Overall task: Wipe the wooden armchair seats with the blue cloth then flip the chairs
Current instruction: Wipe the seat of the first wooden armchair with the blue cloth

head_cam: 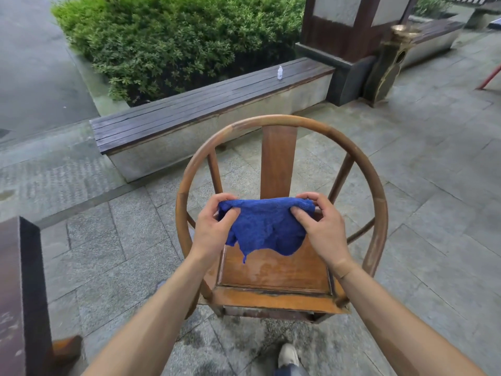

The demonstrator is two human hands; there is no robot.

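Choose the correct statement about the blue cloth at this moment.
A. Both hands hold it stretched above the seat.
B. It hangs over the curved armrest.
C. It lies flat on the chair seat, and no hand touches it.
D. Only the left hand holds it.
A. The left hand and the right hand each grip an upper corner of the blue cloth, which hangs between them over the wooden armchair seat.

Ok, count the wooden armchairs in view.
1: the wooden armchair stands upright right ahead, under the blue cloth. Others may stand outside the view.

Armchair [282, 267] stood before person; cloth [267, 226] hung above seat between both hands. Bench [206, 115] behind chair, bottle [280, 72] on it, hedge [176, 39] beyond.
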